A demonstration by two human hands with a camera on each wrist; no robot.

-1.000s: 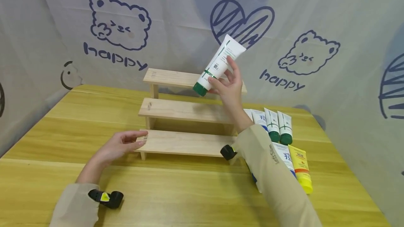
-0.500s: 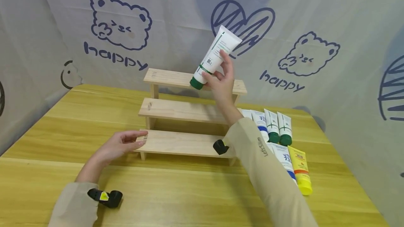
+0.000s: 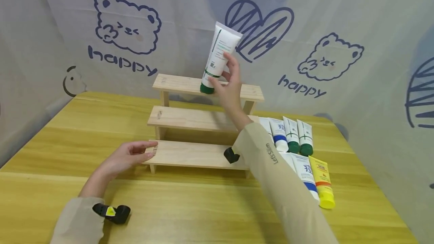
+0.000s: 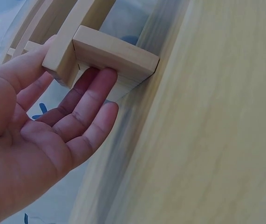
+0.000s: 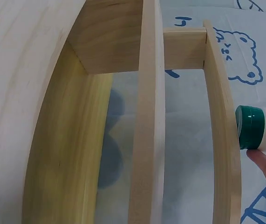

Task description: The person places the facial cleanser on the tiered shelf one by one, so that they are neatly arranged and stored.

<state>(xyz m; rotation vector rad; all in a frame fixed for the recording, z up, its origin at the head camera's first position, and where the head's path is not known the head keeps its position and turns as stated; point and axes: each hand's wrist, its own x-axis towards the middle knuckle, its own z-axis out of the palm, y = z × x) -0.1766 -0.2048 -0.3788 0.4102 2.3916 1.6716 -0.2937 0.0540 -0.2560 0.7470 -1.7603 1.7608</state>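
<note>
A white tube with a green cap point(image 3: 218, 50) stands slightly tilted, cap down, at the top step of the three-step wooden stand point(image 3: 190, 153). My right hand point(image 3: 230, 86) grips it from the right, thumb and fingers around its sides. In the right wrist view the green cap point(image 5: 250, 127) is at the top board's edge; whether it bears on the wood I cannot tell. At the stand's lower left end, my left hand point(image 3: 130, 156) holds the bottom board. The left wrist view shows its fingers point(image 4: 93, 100) under the board, against the leg point(image 4: 116, 53).
Right of the stand lie several tubes in two rows: white ones with green caps point(image 3: 306, 136), white-and-blue ones point(image 3: 279, 134) and a yellow one point(image 3: 322, 182). My right sleeve point(image 3: 271, 168) hides some of them. Behind the table point(image 3: 190, 214) hangs a printed cloth point(image 3: 190, 22).
My right hand has carried the white tube leftward over the top step and turned it closer to upright. The left hand stays at the bottom board.
</note>
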